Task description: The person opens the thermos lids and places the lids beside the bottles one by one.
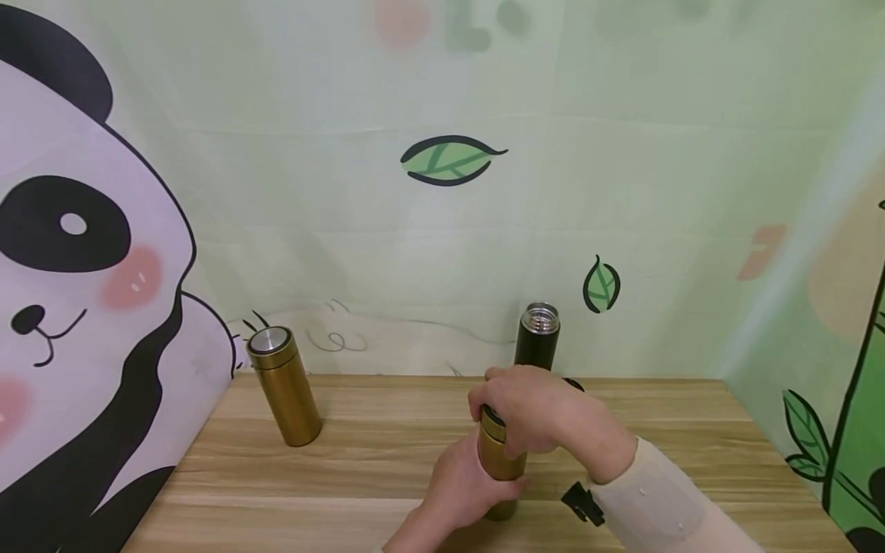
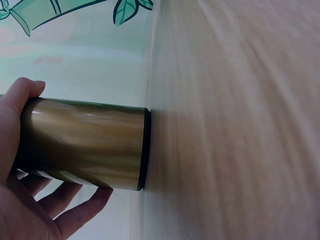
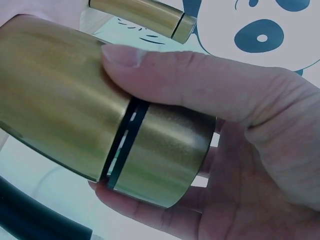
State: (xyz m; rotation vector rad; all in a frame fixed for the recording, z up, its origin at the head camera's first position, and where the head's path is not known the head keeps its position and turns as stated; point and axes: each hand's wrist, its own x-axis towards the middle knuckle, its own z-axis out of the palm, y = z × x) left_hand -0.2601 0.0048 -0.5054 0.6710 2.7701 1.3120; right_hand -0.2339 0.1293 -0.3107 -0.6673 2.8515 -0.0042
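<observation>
A gold thermos (image 1: 501, 458) stands upright on the wooden table. My left hand (image 1: 462, 485) grips its body low down, thumb on one side and fingers on the other. From above, my right hand (image 1: 535, 407) holds the gold lid (image 3: 167, 150), its thumb reaching past the seam onto the body. A dark band (image 3: 124, 142) with bright slits shows between lid and body in the right wrist view. The thermos's black base rim (image 2: 144, 150) sits against the tabletop. Just behind my right hand is a black thermos (image 1: 536, 346), lidless, with a bare steel mouth.
Another gold thermos (image 1: 286, 392), lid on, stands at the left of the wooden table (image 1: 373, 453). A dark curved edge (image 1: 574, 384) shows beside my right wrist, mostly hidden. The printed backdrop (image 1: 346, 253) rises behind the table, and a black clip (image 1: 583, 503) is at my right sleeve.
</observation>
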